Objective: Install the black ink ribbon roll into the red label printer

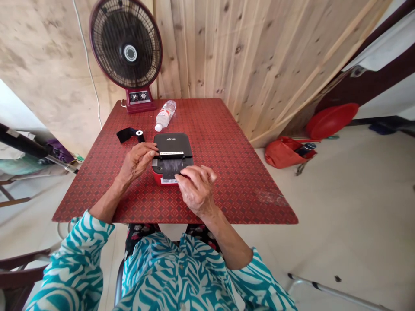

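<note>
- Left hand [138,162]: fingers curled, fingertips [154,148] on the upper left edge of the compact black-and-red label printer [171,144]; a light touch or a firm hold, cannot tell;
- Right hand [196,190]: fingers bent over the printer's front, fingertips [189,172] touching the dark film strip [170,169] lying in the front opening; whether the strip is pinched, cannot tell;
- Printer: on the red patterned table [227,190], at about the middle of its width, between the hands; long axis runs roughly 12 to 6, tilted slightly off true; black lid end toward 12, red-based front toward 6, facing the person;
- Room: the table's near edge lies just below the wrists at 6; open tabletop spreads wide at 3, and there is less room at 9;
- Black ribbon roll [131,134]: white core, tail loose; at 10 from the printer, just beside the left hand's fingers, not touching;
- Plastic water bottle [165,115]: lying on its side at 12 from the printer, cap toward it, apart from it;
- Table fan [126,47]: maroon base on the far edge at 11, against the plank wall;
- Floor at 2: red bag [285,152] and red basin [332,121], both well off the table;
</note>
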Tool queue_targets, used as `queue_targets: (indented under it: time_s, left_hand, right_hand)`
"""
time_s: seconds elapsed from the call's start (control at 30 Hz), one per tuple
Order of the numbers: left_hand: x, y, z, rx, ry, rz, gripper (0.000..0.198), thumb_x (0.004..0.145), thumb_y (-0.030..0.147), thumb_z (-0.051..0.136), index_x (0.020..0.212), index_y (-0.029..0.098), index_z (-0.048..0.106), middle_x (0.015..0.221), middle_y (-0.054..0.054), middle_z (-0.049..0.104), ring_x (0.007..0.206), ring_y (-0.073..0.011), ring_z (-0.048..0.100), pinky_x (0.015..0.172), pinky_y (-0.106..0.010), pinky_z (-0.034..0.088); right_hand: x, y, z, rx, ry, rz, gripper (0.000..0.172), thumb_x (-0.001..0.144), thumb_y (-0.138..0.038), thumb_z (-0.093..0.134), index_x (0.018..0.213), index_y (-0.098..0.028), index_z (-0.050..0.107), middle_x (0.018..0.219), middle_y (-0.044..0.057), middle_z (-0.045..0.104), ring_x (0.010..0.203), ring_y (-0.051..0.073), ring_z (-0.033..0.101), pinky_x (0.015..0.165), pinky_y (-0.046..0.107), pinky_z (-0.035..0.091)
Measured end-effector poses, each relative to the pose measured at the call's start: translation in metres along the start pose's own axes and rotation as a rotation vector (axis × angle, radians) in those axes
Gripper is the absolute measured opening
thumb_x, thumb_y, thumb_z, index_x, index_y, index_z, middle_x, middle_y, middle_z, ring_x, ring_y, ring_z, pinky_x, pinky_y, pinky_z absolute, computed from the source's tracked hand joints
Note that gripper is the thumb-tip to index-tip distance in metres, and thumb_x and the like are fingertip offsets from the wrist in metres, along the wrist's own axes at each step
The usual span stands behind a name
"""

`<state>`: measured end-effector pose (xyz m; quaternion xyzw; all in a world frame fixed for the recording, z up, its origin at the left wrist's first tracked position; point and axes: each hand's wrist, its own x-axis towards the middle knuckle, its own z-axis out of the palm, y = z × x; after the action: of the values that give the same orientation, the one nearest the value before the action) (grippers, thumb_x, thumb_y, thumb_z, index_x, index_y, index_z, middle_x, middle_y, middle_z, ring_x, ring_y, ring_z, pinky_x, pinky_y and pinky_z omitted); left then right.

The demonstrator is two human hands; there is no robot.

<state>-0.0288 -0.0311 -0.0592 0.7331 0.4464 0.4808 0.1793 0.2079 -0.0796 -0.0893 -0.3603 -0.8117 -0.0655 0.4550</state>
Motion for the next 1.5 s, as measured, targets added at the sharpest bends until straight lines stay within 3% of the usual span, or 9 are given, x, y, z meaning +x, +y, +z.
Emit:
queue_targets:
  time_s: [0.13, 0.23, 0.37, 0.47, 0.63, 0.87, 1.2, 1.37, 1.5]
  left_hand:
    - [-0.003, -0.01, 0.006, 0.017, 0.048, -0.057, 0.037, 0.092, 0.057, 0.064, 0.103, 0.023, 0.073, 0.104, -0.007, 0.075, 0.107, -0.0242, 0.069, 0.103, -0.043, 0.052]
    - [-0.004, -0.019, 0.014, -0.084, 0.118, -0.104, 0.046, 0.089, 0.056, 0.068, 0.121, 0.023, 0.067, 0.125, -0.01, 0.068, 0.12, -0.025, 0.065, 0.109, -0.043, 0.049]
    - [-0.004, -0.027, 0.022, -0.25, 0.152, -0.202, 0.063, 0.081, 0.054, 0.076, 0.135, 0.027, 0.059, 0.148, -0.012, 0.056, 0.137, -0.0297, 0.055, 0.114, -0.046, 0.046]
    - [-0.003, -0.032, 0.025, -0.372, 0.125, -0.273, 0.068, 0.079, 0.051, 0.077, 0.139, 0.028, 0.055, 0.149, -0.012, 0.058, 0.14, -0.031, 0.053, 0.114, -0.047, 0.046]
    - [-0.002, -0.04, 0.029, -0.476, 0.067, -0.319, 0.068, 0.082, 0.044, 0.072, 0.145, 0.028, 0.05, 0.154, -0.012, 0.055, 0.142, -0.0299, 0.053, 0.111, -0.045, 0.05]
    - [-0.001, -0.034, 0.028, -0.553, 0.034, -0.391, 0.073, 0.078, 0.035, 0.073, 0.146, 0.029, 0.049, 0.153, -0.011, 0.056, 0.137, -0.0305, 0.058, 0.106, -0.043, 0.055]
    - [-0.014, -0.034, 0.031, -0.475, 0.092, -0.303, 0.064, 0.086, 0.05, 0.067, 0.144, 0.028, 0.052, 0.152, -0.012, 0.058, 0.138, -0.0291, 0.057, 0.108, -0.044, 0.053]
    - [-0.015, -0.034, 0.023, -0.617, -0.017, -0.328, 0.071, 0.078, 0.039, 0.07, 0.146, 0.029, 0.051, 0.156, -0.009, 0.054, 0.138, -0.0292, 0.056, 0.098, -0.039, 0.056]
    - [-0.014, -0.031, 0.021, -0.758, 0.027, -0.383, 0.072, 0.069, 0.026, 0.075, 0.139, 0.029, 0.059, 0.153, -0.005, 0.057, 0.141, -0.0283, 0.052, 0.101, -0.035, 0.053]
  right_hand:
    - [0.004, -0.001, -0.006, 0.117, -0.031, 0.12, 0.014, 0.095, -0.026, 0.059, 0.095, -0.032, 0.072, 0.097, 0.002, 0.075, 0.101, 0.023, 0.069, 0.101, 0.048, 0.039]
    - [0.017, 0.011, -0.003, 0.321, 0.052, 0.372, 0.019, 0.096, -0.036, 0.055, 0.103, -0.029, 0.071, 0.105, 0.006, 0.074, 0.105, 0.024, 0.068, 0.102, 0.049, 0.047]
    - [0.038, 0.043, 0.023, 0.669, 0.142, 0.804, 0.036, 0.087, -0.045, 0.061, 0.117, -0.026, 0.065, 0.127, 0.01, 0.07, 0.114, 0.024, 0.067, 0.105, 0.048, 0.052]
    - [0.044, 0.059, 0.044, 0.865, 0.061, 0.936, 0.041, 0.08, -0.045, 0.064, 0.116, -0.025, 0.064, 0.126, 0.01, 0.071, 0.116, 0.024, 0.067, 0.105, 0.047, 0.054]
    - [0.042, 0.067, 0.051, 0.898, 0.008, 0.904, 0.041, 0.081, -0.043, 0.063, 0.119, -0.027, 0.064, 0.124, 0.007, 0.073, 0.112, 0.022, 0.068, 0.104, 0.047, 0.055]
    - [0.042, 0.071, 0.047, 0.668, -0.142, 0.705, 0.048, 0.087, -0.029, 0.05, 0.134, -0.028, 0.056, 0.144, 0.01, 0.058, 0.12, 0.021, 0.063, 0.107, 0.047, 0.053]
    - [0.039, 0.062, 0.06, 0.801, -0.005, 0.837, 0.05, 0.085, -0.035, 0.051, 0.133, -0.023, 0.056, 0.14, 0.013, 0.062, 0.122, 0.022, 0.064, 0.11, 0.046, 0.051]
    - [0.037, 0.058, 0.07, 0.875, 0.101, 0.879, 0.047, 0.086, -0.045, 0.053, 0.128, -0.024, 0.062, 0.136, 0.009, 0.066, 0.127, 0.024, 0.061, 0.112, 0.047, 0.048]
    - [0.035, 0.051, 0.073, 0.892, 0.214, 0.914, 0.047, 0.093, -0.054, 0.045, 0.123, -0.026, 0.066, 0.136, 0.007, 0.067, 0.132, 0.023, 0.057, 0.119, 0.047, 0.04]
